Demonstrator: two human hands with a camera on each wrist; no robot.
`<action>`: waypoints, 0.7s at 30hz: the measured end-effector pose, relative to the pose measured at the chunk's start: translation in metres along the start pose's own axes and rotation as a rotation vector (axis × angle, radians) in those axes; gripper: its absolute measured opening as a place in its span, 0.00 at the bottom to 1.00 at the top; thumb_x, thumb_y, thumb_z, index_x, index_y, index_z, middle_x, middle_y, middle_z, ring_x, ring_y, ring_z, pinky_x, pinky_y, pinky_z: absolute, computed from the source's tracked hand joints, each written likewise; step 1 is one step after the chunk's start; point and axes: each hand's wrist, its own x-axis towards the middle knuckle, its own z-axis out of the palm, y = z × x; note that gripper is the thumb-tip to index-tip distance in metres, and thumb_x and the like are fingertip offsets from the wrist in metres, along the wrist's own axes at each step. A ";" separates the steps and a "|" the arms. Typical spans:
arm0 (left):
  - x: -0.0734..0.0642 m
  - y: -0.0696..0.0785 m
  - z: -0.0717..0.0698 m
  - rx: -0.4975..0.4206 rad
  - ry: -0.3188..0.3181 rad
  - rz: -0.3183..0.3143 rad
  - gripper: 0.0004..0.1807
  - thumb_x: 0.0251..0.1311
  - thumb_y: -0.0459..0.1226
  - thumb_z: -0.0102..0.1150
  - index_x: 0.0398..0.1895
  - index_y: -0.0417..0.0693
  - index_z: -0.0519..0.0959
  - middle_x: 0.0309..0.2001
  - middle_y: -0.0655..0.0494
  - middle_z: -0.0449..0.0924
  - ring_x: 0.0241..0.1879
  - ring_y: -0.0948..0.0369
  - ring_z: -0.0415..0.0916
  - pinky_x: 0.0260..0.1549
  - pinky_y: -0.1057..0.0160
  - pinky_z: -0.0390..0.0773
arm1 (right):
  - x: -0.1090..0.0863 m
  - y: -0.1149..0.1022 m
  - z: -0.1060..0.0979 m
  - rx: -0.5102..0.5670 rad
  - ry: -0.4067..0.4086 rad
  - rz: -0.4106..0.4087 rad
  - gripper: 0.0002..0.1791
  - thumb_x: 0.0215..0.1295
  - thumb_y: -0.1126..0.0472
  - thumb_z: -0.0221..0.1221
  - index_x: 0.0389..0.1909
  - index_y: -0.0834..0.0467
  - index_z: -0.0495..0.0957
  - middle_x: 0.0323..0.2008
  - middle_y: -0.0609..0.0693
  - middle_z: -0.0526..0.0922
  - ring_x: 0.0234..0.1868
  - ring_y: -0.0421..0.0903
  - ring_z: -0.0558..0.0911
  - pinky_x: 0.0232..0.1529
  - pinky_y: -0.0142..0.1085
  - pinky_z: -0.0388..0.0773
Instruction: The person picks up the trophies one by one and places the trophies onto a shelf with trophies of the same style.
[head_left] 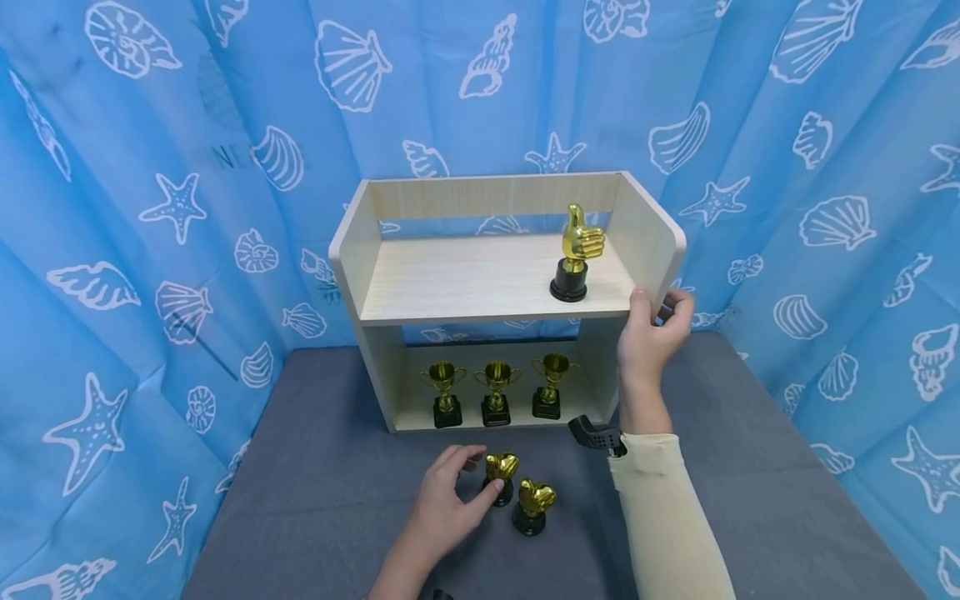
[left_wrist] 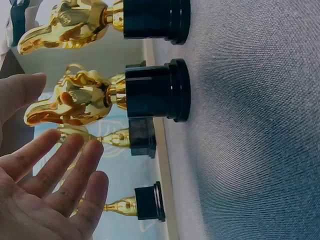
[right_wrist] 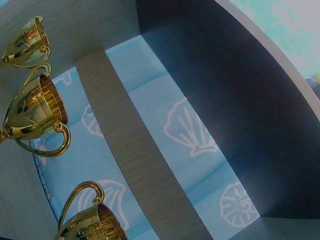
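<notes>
My left hand is beside a gold thumbs-up trophy on a black base, standing on the grey tabletop. In the left wrist view the thumb and straight fingers spread to either side of that trophy; no firm grip shows. Close by stands a second thumbs-up trophy. My right hand grips the right side panel of a pale wooden two-tier shelf, thumb inside and fingers outside; the right wrist view does not show it. A third thumbs-up trophy stands upright on the upper tier, towards the right.
On the lower tier stand a left cup trophy, a middle one and a right one, all two-handled and gold. Behind the shelf hangs a blue curtain with white shell prints. The grey tabletop extends around the shelf.
</notes>
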 end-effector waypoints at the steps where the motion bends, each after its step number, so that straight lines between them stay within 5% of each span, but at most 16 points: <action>1: 0.000 0.000 0.000 0.003 -0.002 0.000 0.26 0.66 0.48 0.74 0.65 0.56 0.81 0.57 0.53 0.83 0.53 0.53 0.83 0.53 0.44 0.83 | 0.000 0.000 0.000 -0.001 0.001 -0.003 0.11 0.75 0.62 0.59 0.55 0.58 0.74 0.59 0.54 0.74 0.62 0.47 0.73 0.59 0.43 0.71; 9: 0.001 -0.002 0.003 0.030 -0.005 -0.016 0.26 0.65 0.46 0.75 0.64 0.56 0.81 0.54 0.62 0.82 0.52 0.55 0.83 0.53 0.46 0.84 | 0.002 0.001 -0.001 0.015 0.014 -0.044 0.08 0.73 0.64 0.61 0.49 0.58 0.75 0.57 0.53 0.76 0.57 0.44 0.73 0.56 0.40 0.70; 21: 0.002 -0.005 0.009 0.019 -0.006 -0.018 0.26 0.65 0.45 0.75 0.64 0.55 0.81 0.54 0.61 0.82 0.51 0.55 0.83 0.50 0.47 0.84 | 0.002 -0.001 -0.003 -0.002 0.007 -0.051 0.05 0.71 0.64 0.62 0.42 0.57 0.74 0.56 0.55 0.77 0.53 0.42 0.74 0.52 0.38 0.70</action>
